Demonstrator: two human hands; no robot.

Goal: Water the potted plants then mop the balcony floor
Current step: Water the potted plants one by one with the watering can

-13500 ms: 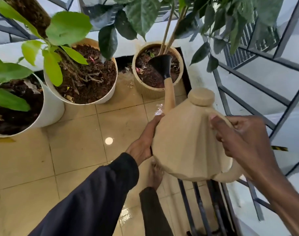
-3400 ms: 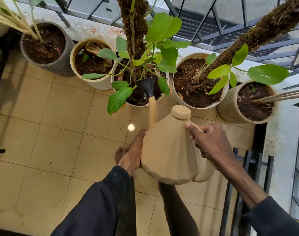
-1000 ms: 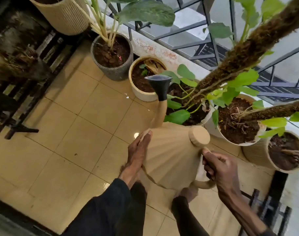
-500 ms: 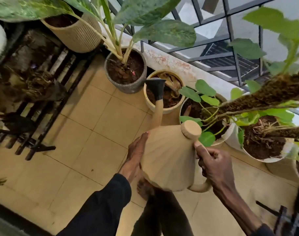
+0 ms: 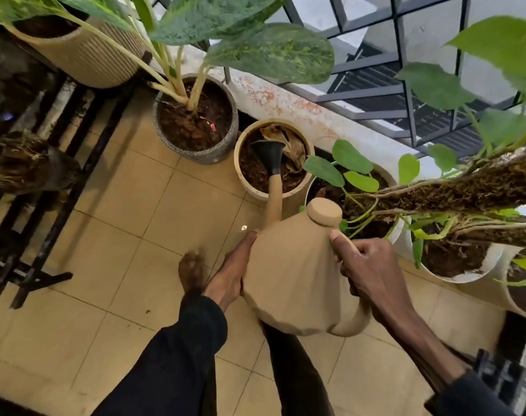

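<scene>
Mid-watering, mopping not begun: gripping watering can (image 5: 288, 277) by its handle with curled right hand (image 5: 372, 265), bracing its side with flat left hand (image 5: 230, 274), rose (image 5: 269, 154) over cream pot (image 5: 239, 175); next likely tipping forward, then on to grey pot (image 5: 201, 156).

Left sleeve (image 5: 177, 355): long, plain black fabric, cuff ending at the wrist. Right sleeve (image 5: 471, 397): same black fabric, cuff further up the forearm. Trouser leg (image 5: 297, 373): dark, plain. Foot (image 5: 191, 271): unshod. Left hand (image 5: 228, 277) and right hand (image 5: 366, 265): ungloved.
</scene>
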